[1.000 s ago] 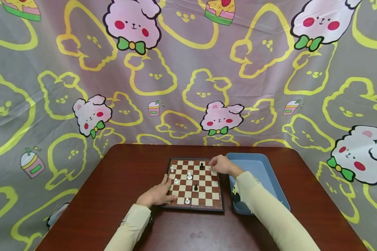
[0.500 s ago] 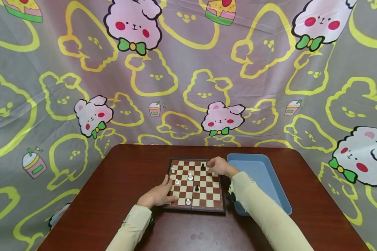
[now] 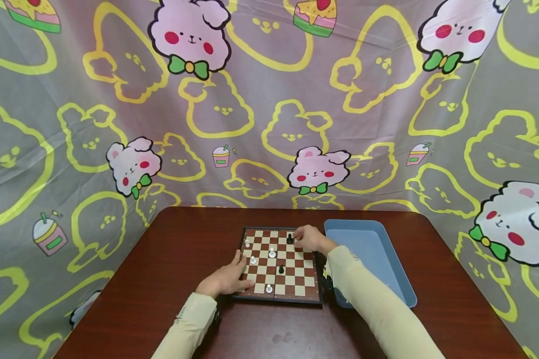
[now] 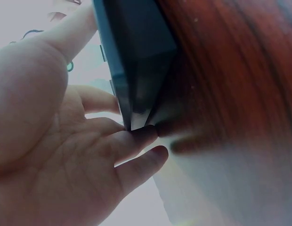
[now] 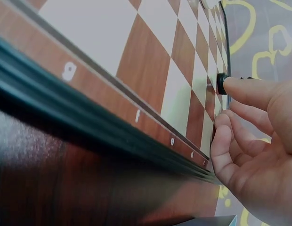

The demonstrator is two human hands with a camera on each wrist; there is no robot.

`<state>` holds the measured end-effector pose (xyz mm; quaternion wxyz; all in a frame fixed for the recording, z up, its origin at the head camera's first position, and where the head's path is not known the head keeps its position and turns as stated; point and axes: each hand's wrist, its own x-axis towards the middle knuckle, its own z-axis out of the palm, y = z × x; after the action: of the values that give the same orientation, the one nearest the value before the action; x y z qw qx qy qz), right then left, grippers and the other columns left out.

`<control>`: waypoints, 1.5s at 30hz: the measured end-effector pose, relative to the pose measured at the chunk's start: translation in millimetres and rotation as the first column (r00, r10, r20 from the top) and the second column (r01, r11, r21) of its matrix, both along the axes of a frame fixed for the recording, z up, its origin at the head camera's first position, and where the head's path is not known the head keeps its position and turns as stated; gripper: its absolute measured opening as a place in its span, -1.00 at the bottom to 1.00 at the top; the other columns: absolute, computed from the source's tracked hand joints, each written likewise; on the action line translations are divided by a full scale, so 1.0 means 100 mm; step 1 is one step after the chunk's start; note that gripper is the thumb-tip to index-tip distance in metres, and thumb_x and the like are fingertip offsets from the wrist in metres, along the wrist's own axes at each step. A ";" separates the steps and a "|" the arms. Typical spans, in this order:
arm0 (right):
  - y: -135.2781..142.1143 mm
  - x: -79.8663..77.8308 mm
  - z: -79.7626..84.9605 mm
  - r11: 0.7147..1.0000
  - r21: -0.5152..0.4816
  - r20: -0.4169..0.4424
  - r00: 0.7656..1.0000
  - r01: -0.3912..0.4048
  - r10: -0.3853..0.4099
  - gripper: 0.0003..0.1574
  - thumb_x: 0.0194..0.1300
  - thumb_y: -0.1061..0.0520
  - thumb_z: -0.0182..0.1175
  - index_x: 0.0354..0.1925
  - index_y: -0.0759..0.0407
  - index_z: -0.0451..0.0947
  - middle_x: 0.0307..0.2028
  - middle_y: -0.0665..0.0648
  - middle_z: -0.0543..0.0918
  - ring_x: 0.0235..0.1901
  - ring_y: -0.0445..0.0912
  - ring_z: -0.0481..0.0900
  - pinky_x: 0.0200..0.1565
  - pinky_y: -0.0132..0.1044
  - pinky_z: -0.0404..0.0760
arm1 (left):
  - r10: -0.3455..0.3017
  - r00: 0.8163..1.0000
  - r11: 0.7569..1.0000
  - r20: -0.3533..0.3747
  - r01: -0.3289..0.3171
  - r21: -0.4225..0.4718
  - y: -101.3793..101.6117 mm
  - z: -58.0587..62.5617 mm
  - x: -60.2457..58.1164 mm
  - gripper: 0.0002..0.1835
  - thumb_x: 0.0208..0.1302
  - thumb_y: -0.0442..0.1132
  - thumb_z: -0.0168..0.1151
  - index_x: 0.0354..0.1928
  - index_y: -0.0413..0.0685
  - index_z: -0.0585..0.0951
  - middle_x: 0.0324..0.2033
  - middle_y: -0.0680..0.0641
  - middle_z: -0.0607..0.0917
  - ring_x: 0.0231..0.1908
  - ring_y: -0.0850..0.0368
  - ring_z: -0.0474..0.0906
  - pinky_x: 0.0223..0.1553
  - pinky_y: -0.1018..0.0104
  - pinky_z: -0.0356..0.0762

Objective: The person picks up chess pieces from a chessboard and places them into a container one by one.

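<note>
A chessboard (image 3: 292,291) with brown and cream squares and a dark frame lies on the table. My left hand (image 3: 228,277) rests on its left edge, fingers spread. In the left wrist view, the fingers (image 4: 136,172) lie against the dark frame. My right hand (image 3: 311,238) is over the board's far right part, fingers loosely bent. Its fingertips are right beside a black chess piece (image 3: 289,239); in the right wrist view the thumb overlaps that piece (image 5: 221,84). Another black piece (image 3: 281,269) stands nearer, with several white pieces (image 3: 272,253) to its left.
A shallow blue tray (image 3: 364,239) stands right of the board, partly covered by the right forearm. The dark red-brown table (image 3: 193,234) ends at a patterned cloth (image 3: 269,184) hanging behind and at both sides. Light sleeves (image 3: 377,294) cover both forearms.
My right hand has moved a little left, bringing its fingertips closer to the far black piece. The left hand stays on the board's edge, and the pieces stand where they were.
</note>
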<state>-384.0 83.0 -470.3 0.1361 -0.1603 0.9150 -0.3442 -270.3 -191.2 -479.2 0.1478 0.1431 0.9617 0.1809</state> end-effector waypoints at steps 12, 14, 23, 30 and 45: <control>-0.09 0.00 -0.06 1.000 -0.002 0.000 1.000 0.014 -0.014 -0.51 0.22 0.17 0.30 0.11 0.25 0.52 -0.08 0.17 0.60 -0.08 0.04 0.55 -0.13 -0.11 0.55 | 0.010 1.000 1.000 0.003 -0.010 0.009 0.01 -0.02 0.02 -0.06 0.22 0.13 0.23 0.42 -0.32 0.09 0.42 -0.37 -0.13 0.04 -0.27 0.48 -0.01 0.01 0.44; -0.10 0.00 -0.06 1.000 0.001 -0.009 1.000 0.017 -0.017 -0.49 0.22 0.18 0.29 0.13 0.27 0.50 -0.07 0.18 0.59 -0.08 0.05 0.55 -0.12 -0.10 0.55 | 0.015 1.000 1.000 0.004 -0.015 0.008 0.01 -0.01 0.01 -0.05 0.22 0.14 0.23 0.42 -0.30 0.09 0.42 -0.36 -0.14 0.05 -0.27 0.47 -0.01 0.01 0.44; -0.14 0.05 -0.07 0.998 0.047 -0.068 0.997 0.036 -0.033 -0.49 0.20 0.17 0.31 0.12 0.26 0.52 -0.11 0.19 0.59 -0.11 0.06 0.55 -0.14 -0.07 0.54 | 0.003 1.000 1.000 0.006 -0.003 0.012 0.01 -0.01 -0.01 -0.05 0.23 0.15 0.22 0.43 -0.30 0.07 0.43 -0.35 -0.14 0.06 -0.25 0.47 -0.03 0.03 0.46; -0.13 0.08 -0.10 0.996 0.075 -0.089 0.995 0.053 -0.046 -0.60 0.23 0.15 0.29 0.02 0.25 0.55 -0.16 0.15 0.58 -0.19 0.02 0.53 -0.18 -0.08 0.52 | -0.013 1.000 1.000 0.003 0.013 0.024 0.03 -0.02 0.01 -0.07 0.23 0.13 0.22 0.41 -0.34 0.09 0.41 -0.39 -0.12 0.02 -0.25 0.49 -0.05 0.03 0.46; -0.14 0.06 -0.04 0.999 -0.006 -0.009 0.999 0.044 -0.044 -0.70 0.23 0.12 0.28 -0.11 0.25 0.54 -0.24 0.12 0.55 -0.42 -0.13 0.44 -0.30 -0.21 0.44 | 0.002 1.000 1.000 -0.004 -0.002 0.004 -0.01 -0.02 -0.02 -0.05 0.22 0.15 0.22 0.43 -0.30 0.08 0.42 -0.35 -0.13 0.06 -0.26 0.47 -0.02 0.02 0.45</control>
<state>-377.5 68.7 -474.7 0.1239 -0.1422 0.9179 -0.3490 -272.2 -192.0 -481.7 0.1455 0.1429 0.9618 0.1829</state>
